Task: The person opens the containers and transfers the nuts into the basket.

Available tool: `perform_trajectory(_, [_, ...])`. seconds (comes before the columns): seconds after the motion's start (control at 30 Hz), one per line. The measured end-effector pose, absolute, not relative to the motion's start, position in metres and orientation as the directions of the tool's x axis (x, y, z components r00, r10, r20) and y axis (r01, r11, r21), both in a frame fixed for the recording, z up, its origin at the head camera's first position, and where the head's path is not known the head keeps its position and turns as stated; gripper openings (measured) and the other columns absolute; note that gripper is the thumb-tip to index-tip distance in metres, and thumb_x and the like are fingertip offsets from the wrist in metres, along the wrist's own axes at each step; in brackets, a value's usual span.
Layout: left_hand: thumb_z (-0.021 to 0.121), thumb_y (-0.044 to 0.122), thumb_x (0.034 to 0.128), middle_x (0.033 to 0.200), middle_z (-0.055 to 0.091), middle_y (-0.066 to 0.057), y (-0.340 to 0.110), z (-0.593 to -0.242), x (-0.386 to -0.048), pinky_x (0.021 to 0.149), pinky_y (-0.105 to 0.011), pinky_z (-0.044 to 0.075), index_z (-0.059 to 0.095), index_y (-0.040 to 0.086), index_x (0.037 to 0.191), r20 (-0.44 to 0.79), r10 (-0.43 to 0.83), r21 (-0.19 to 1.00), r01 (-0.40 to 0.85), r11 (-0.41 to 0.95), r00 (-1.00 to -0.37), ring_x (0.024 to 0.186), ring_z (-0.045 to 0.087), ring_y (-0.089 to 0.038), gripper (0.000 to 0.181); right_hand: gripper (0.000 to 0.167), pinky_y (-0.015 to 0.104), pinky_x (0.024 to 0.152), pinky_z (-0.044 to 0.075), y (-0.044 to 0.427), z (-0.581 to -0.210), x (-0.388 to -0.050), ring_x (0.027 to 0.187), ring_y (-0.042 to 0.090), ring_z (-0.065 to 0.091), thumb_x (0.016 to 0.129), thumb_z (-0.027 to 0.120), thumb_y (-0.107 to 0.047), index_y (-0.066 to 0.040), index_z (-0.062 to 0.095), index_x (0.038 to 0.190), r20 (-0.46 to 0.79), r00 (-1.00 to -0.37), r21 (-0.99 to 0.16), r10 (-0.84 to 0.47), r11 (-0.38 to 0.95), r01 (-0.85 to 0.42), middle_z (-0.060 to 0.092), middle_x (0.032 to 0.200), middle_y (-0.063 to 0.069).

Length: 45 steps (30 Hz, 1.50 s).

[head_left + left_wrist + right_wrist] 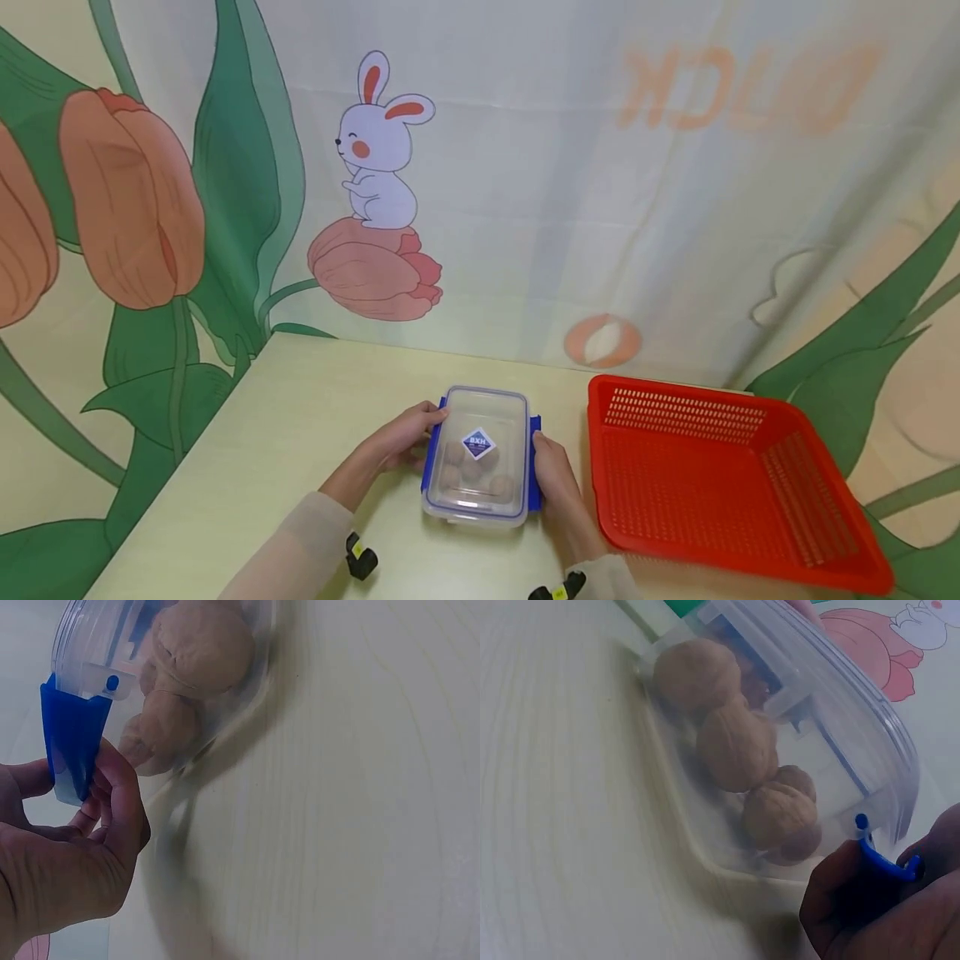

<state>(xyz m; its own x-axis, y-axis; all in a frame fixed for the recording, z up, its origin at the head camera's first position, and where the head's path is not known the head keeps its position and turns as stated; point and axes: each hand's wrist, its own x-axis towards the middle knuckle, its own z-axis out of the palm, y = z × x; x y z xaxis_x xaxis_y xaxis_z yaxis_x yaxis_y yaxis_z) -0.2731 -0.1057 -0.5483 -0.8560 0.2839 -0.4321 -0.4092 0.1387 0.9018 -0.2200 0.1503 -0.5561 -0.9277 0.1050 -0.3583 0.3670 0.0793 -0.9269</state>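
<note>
A clear plastic food container (491, 407) with a lid and blue side latches rests on the table, several walnuts (736, 744) visible through its walls. My left hand (401, 440) is at its left side. In the left wrist view, the thumb and fingers pinch the blue latch (71, 735), which hangs down along the wall. On the opposite side my right hand (555, 477) holds the other blue latch (535, 475). The right wrist view shows that latch (889, 862) tilted outward between thumb and fingers. A diamond-shaped label (478, 443) is on the lid.
To the right of the container stands a red plastic basket (675, 550) with slotted walls, close to my right hand. The pale wooden table (300, 417) ends at the back against a printed curtain (517, 208) with tulips and a rabbit.
</note>
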Motion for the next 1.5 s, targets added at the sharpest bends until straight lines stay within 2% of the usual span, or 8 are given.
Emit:
perform_trajectory(0.13, [0.049, 0.037, 0.1126, 0.117, 0.057, -0.016, -0.1049, -0.5484, -0.2726, 0.068, -0.035, 0.057, 0.051, 0.006, 0.126, -0.425, 0.292, 0.905, -0.400, 0.144, -0.857, 0.101, 0.061, -0.030, 0.034, 0.057, 0.058, 0.116, 0.041, 0.1509, -0.5584, -0.2175, 0.127, 0.035, 0.056, 0.116, 0.031, -0.036, 0.004, 0.051, 0.152, -0.329, -0.933, -0.930, 0.144, 0.119, 0.347, 0.061, 0.137, 0.021])
perform_trajectory(0.3, [0.050, 0.038, 0.1121, 0.115, 0.057, -0.016, -0.1045, -0.5496, -0.2732, 0.068, -0.035, 0.057, 0.051, 0.007, 0.125, -0.420, 0.299, 0.907, -0.396, 0.140, -0.857, 0.100, 0.062, -0.030, 0.034, 0.061, 0.060, 0.118, 0.038, 0.1520, -0.5564, -0.2188, 0.132, 0.040, 0.053, 0.116, 0.034, -0.043, 0.004, 0.049, 0.151, -0.347, -0.919, -0.915, 0.185, 0.147, 0.375, 0.058, 0.142, 0.024])
perform_trajectory(0.4, [0.050, 0.038, 0.1121, 0.114, 0.057, -0.016, -0.1054, -0.5502, -0.2732, 0.068, -0.035, 0.057, 0.051, 0.007, 0.123, -0.422, 0.301, 0.907, -0.398, 0.139, -0.855, 0.099, 0.061, -0.030, 0.033, 0.063, 0.054, 0.106, 0.047, 0.1524, -0.5548, -0.2199, 0.116, 0.037, 0.057, 0.113, 0.037, -0.051, 0.004, 0.055, 0.140, -0.327, -0.918, -0.904, 0.224, 0.209, 0.373, 0.062, 0.126, 0.023])
perform_trajectory(0.5, [0.050, 0.037, 0.1117, 0.112, 0.057, -0.016, -0.1065, -0.5508, -0.2729, 0.067, -0.034, 0.056, 0.050, 0.007, 0.122, -0.428, 0.304, 0.904, -0.408, 0.128, -0.851, 0.099, 0.061, -0.029, 0.032, 0.065, 0.048, 0.094, 0.051, 0.1513, -0.5528, -0.2194, 0.105, 0.033, 0.059, 0.111, 0.042, -0.057, 0.002, 0.059, 0.131, -0.286, -0.925, -0.888, 0.249, 0.293, 0.353, 0.063, 0.115, 0.019])
perform_trajectory(0.73, [0.051, 0.039, 0.1111, 0.112, 0.058, -0.015, -0.1079, -0.5543, -0.2726, 0.067, -0.033, 0.054, 0.051, 0.007, 0.123, -0.416, 0.309, 0.909, -0.401, 0.113, -0.855, 0.097, 0.060, -0.028, 0.034, 0.076, 0.049, 0.095, 0.056, 0.1468, -0.5526, -0.2180, 0.108, 0.032, 0.064, 0.104, 0.056, -0.062, 0.003, 0.055, 0.143, -0.193, -0.962, -0.848, 0.192, 0.461, 0.262, 0.066, 0.122, 0.019])
perform_trajectory(1.0, [0.049, 0.038, 0.1122, 0.116, 0.058, -0.015, -0.1069, -0.5539, -0.2707, 0.067, -0.033, 0.055, 0.052, 0.007, 0.123, -0.402, 0.307, 0.915, -0.390, 0.100, -0.863, 0.099, 0.061, -0.028, 0.033, 0.072, 0.048, 0.095, 0.056, 0.1452, -0.5560, -0.2177, 0.105, 0.031, 0.063, 0.101, 0.066, -0.055, 0.003, 0.055, 0.144, -0.210, -0.964, -0.861, 0.162, 0.437, 0.261, 0.066, 0.118, 0.017])
perform_trajectory(1.27, [0.047, 0.039, 0.1126, 0.117, 0.060, -0.015, -0.1060, -0.5579, -0.2717, 0.061, -0.030, 0.049, 0.053, 0.007, 0.123, -0.388, 0.318, 0.920, -0.381, 0.087, -0.865, 0.098, 0.062, -0.027, 0.034, 0.073, 0.042, 0.090, 0.055, 0.1464, -0.5592, -0.2188, 0.101, 0.028, 0.060, 0.101, 0.067, -0.056, 0.002, 0.054, 0.144, -0.213, -0.962, -0.867, 0.171, 0.421, 0.267, 0.063, 0.114, 0.014])
perform_trajectory(1.5, [0.045, 0.035, 0.1135, 0.116, 0.059, -0.014, -0.1010, -0.5511, -0.2671, 0.065, -0.032, 0.051, 0.055, 0.005, 0.122, -0.386, 0.264, 0.922, -0.366, 0.122, -0.884, 0.096, 0.060, -0.026, 0.033, 0.074, 0.043, 0.090, 0.055, 0.1449, -0.5576, -0.2169, 0.103, 0.029, 0.060, 0.101, 0.067, -0.056, 0.002, 0.054, 0.145, -0.220, -0.960, -0.868, 0.174, 0.414, 0.274, 0.063, 0.115, 0.015])
